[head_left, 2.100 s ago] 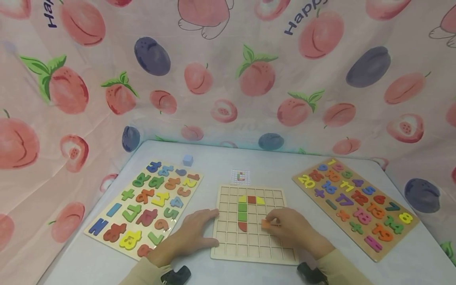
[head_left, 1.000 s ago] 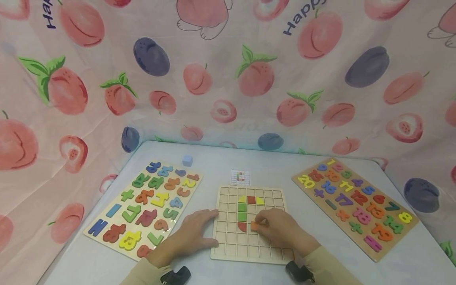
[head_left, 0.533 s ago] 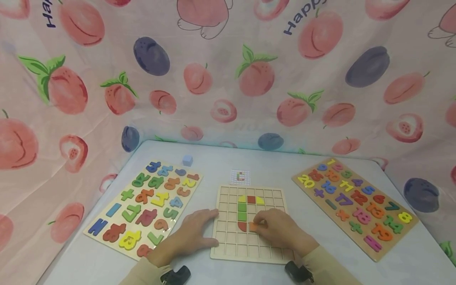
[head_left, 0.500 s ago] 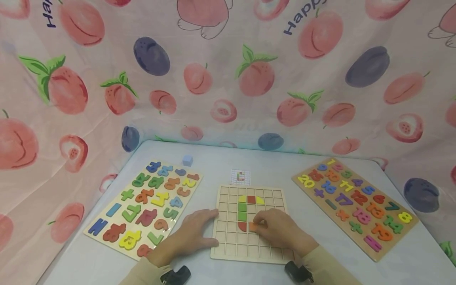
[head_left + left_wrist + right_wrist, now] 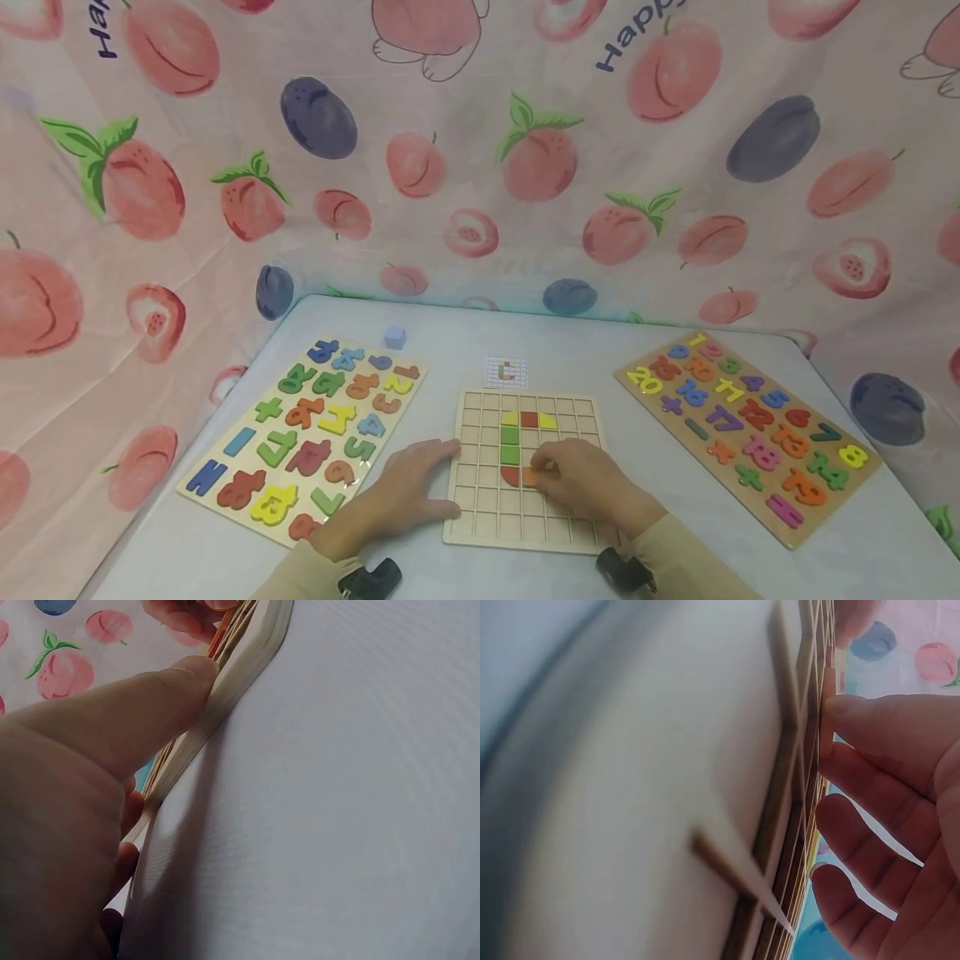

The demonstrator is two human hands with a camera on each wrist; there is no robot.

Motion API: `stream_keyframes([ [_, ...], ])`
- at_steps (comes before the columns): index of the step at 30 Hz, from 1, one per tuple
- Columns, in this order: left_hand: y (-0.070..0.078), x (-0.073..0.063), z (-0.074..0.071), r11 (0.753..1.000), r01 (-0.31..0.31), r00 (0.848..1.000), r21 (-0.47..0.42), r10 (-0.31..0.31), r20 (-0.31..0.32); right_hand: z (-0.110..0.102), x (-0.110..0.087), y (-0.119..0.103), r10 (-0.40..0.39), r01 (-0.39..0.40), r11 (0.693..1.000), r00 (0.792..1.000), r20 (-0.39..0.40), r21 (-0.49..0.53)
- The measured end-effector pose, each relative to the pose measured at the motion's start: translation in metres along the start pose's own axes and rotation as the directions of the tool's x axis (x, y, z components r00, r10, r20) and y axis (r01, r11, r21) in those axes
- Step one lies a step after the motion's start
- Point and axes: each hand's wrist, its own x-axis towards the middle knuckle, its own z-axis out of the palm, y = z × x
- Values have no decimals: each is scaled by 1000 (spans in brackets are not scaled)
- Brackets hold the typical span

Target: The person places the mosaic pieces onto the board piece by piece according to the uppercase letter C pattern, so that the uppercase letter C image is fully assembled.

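A wooden grid board (image 5: 480, 525) lies in front of me, seen whole in the head view. My right hand (image 5: 585, 477) pinches an orange square tile (image 5: 529, 477) between thumb and fingers, right beside a red rounded tile (image 5: 511, 477). In the right wrist view the thumb presses the tile's face (image 5: 827, 727) close over the grid. Above the red rounded tile are two green squares (image 5: 510, 446), then a yellow tile (image 5: 511, 419), a red square (image 5: 529, 420) and another yellow tile (image 5: 547, 422). My left hand (image 5: 401, 492) rests with spread fingers, its tips at the board's left edge.
Behind the board lies a small printed card (image 5: 506, 372) with a coloured grid pattern. A number puzzle board (image 5: 315, 433) lies at the left, another (image 5: 750, 433) at the right. A pale blue cube (image 5: 395, 337) stands at the back left. Fruit-printed cloth (image 5: 480, 167) hangs behind the table.
My right hand has moved left across the grid board with the orange tile, bringing it up against the red rounded tile. The left hand has stayed at the board's edge.
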Motion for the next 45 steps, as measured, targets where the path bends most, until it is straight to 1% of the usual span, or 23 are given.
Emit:
stream_keyframes([
  [10,1,0,0,1000,4,1000,7,-4,8,0,0,-1,-1,1,1000,1000,3,1],
  [14,3,0,-1,1000,10,1000,-10,-10,19,0,0,0,3,-4,1000,1000,5,6],
  [16,4,0,-1,1000,13,1000,-27,-13,18,1,1,-1,12,-12,1000,1000,9,10],
  [23,8,1,-2,988,50,999,-148,-50,-2,1,2,-2,42,-42,999,999,19,9],
  [27,9,2,-4,982,80,997,-172,-81,2,1,3,-3,47,-47,999,999,27,8],
  [31,9,3,-4,981,103,995,-163,-104,4,2,3,-3,57,-57,998,998,32,10],
  [35,7,5,-5,983,101,995,-153,-102,0,0,3,-2,31,-31,999,999,23,15],
  [38,5,6,-5,984,97,995,-151,-99,-2,0,3,0,28,-28,999,999,23,18],
  [42,3,7,-3,983,103,995,-150,-104,0,0,2,1,66,-67,997,997,30,33],
  [45,2,8,-1,983,108,994,-150,-109,6,-3,-1,4,99,-100,994,995,17,35],
])
